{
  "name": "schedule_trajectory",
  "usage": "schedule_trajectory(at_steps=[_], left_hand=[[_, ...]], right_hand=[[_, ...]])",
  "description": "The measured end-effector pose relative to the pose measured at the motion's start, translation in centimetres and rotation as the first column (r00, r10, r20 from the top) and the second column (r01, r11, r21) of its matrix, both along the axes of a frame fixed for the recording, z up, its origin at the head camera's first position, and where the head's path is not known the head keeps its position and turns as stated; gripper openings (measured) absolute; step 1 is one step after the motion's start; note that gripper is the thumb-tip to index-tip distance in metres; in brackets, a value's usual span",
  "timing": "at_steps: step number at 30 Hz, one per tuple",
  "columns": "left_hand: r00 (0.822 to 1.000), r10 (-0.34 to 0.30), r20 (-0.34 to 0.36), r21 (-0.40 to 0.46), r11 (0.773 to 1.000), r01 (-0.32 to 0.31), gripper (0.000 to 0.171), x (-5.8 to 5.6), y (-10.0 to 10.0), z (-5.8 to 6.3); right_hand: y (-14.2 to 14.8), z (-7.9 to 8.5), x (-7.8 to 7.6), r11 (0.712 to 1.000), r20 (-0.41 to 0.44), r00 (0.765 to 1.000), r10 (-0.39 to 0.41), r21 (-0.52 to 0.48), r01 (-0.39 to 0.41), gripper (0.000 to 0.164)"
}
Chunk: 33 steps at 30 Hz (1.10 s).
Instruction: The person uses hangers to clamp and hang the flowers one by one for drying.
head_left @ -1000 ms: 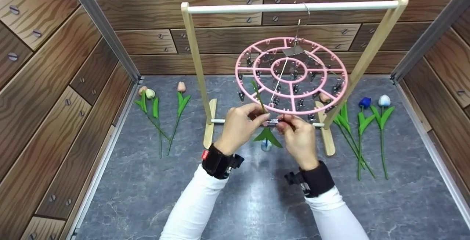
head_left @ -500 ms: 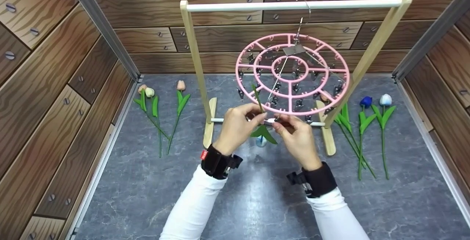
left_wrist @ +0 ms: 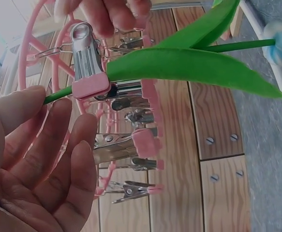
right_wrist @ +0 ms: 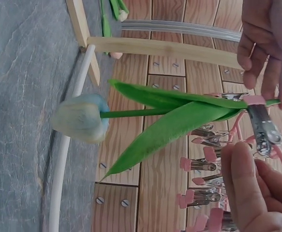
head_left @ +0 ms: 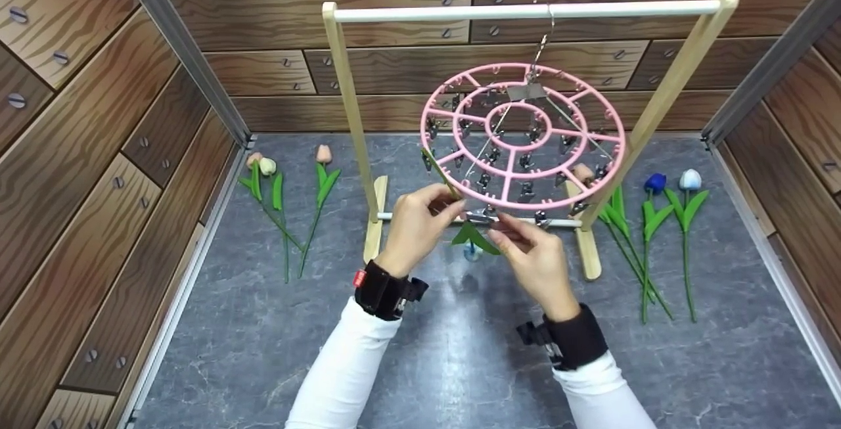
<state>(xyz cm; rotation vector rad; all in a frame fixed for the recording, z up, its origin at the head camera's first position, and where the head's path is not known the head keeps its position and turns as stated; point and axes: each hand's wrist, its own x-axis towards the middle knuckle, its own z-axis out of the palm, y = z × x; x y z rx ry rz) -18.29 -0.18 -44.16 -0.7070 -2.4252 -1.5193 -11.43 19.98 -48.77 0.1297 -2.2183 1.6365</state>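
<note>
An artificial tulip [right_wrist: 80, 118] with a pale blue-white bloom hangs head down below a pink round clip hanger [head_left: 525, 206]. A metal clip [left_wrist: 88, 63] with pink tips bites its stem just beyond the green leaves [head_left: 476, 237]. My left hand [head_left: 417, 225] pinches the stem between thumb and forefinger, right beside that clip. On the other side, my right hand [head_left: 539, 255] has its fingers spread apart near the clip's handles, holding nothing. In the right wrist view, those fingers [right_wrist: 242, 179] stand off from the clip.
The hanger hooks onto the white bar [head_left: 433, 14] of a wooden stand [head_left: 355, 113]. Several more clips dangle from its rings. Tulips lie on the grey floor at left, including a pink one [head_left: 323, 154], and at right, including a blue one [head_left: 655, 183].
My right fingers have loosened from the clip and drawn slightly back. The pink hanger has turned a little, and the tulip's stem end leans further left in my left hand.
</note>
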Motion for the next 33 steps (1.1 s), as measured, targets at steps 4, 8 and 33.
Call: schedule_trajectory(at_steps=[4,8,33], left_hand=[[1.0,0.009,0.012,0.011,1.0,-0.01,0.009,-0.2,-0.4,-0.1],[1.0,0.011,0.029,0.027,1.0,-0.012,0.009,-0.4,-0.7,-0.5],[0.995,0.058,0.079,-0.018,0.998,-0.057,0.021,-1.3,-2.3,-2.2]], right_hand=[[0.0,0.2,1.4,1.0,-0.013,1.0,0.024,0.001,-0.024,0.033],[0.3,0.0,2.9,0.999,-0.054,0.997,0.054,0.007,-0.054,0.03],[6.8,-2.9,4.6,0.993,0.136,0.985,-0.107,0.067,0.098,0.018]])
